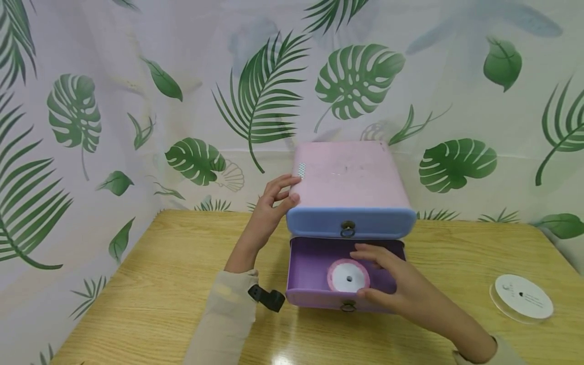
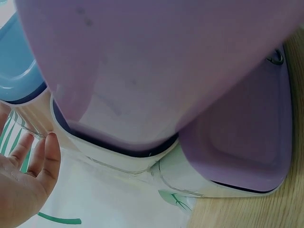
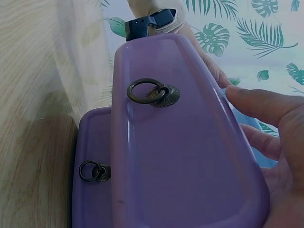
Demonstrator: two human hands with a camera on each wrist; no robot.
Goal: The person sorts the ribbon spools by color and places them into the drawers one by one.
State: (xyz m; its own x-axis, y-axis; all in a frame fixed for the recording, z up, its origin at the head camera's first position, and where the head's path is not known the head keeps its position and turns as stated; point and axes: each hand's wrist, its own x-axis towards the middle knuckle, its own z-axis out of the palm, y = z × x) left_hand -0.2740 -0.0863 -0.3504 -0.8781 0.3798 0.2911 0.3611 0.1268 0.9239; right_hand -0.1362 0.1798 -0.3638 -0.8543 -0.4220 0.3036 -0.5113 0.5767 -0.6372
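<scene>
A small chest of drawers [image 1: 349, 175] has a pink top, a closed blue drawer [image 1: 319, 223] and a purple drawer [image 1: 307, 299] pulled out below it. Inside the purple drawer lies a pink-rimmed spool [image 1: 339, 276] with a white face. My left hand [image 1: 271, 208] rests on the chest's upper left side, its fingers extended. Over the drawer's right part reaches my right hand [image 1: 401, 284], thumb by the front rim and fingers above the spool, holding nothing. In the right wrist view the thumb [image 3: 256, 102] is at the drawer's rim; contact is unclear.
A white spool [image 1: 523, 298] lies flat on the wooden table [image 1: 159, 284] at the right. Another purple drawer [image 3: 92, 199], closed, sits beneath the pulled-out one. Behind the table hangs a leaf-patterned cloth [image 1: 191, 81]. A black wrist device [image 1: 269, 297] is on the left sleeve.
</scene>
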